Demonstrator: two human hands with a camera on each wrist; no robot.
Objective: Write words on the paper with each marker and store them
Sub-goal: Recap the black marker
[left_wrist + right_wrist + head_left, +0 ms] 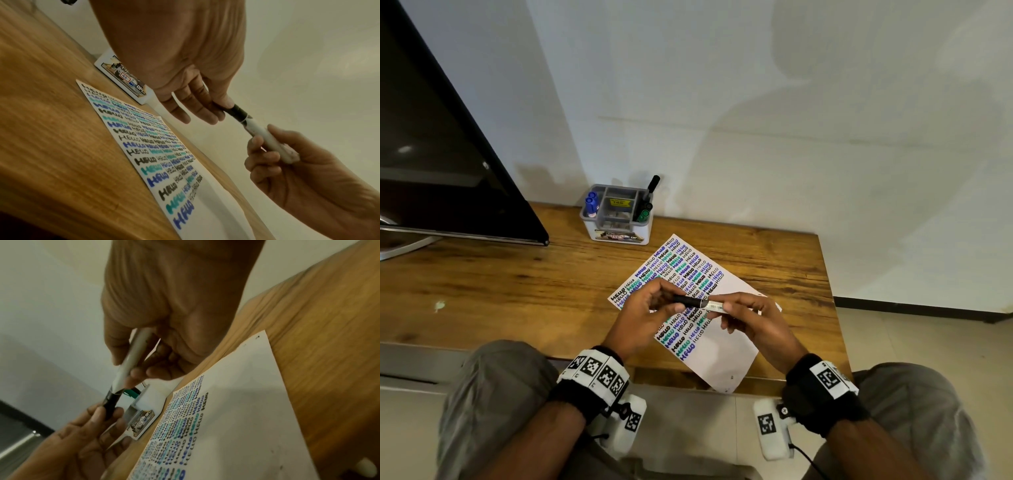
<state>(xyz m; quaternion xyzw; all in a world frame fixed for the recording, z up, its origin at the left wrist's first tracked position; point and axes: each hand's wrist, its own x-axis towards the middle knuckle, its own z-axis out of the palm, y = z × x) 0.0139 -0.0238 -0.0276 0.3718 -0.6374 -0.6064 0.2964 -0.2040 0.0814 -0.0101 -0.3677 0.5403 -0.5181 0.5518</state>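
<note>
Both hands hold one marker (702,303) level above the paper (726,356). My left hand (654,305) pinches its black cap (236,112) between fingertips. My right hand (750,318) grips the white barrel (271,144), which also shows in the right wrist view as the barrel (133,358). Cap and barrel meet with no visible gap. The paper lies on the wooden table (517,291), covered with rows of "HELLO" in black, blue and green. A grey organizer (616,214) at the back holds blue markers (591,202), a green marker (643,215) and a black marker (652,186).
A dark monitor (441,154) on a silver stand fills the left rear of the table. A white wall runs behind. The table's right edge drops to a tiled floor (928,342). My knees sit under the front edge.
</note>
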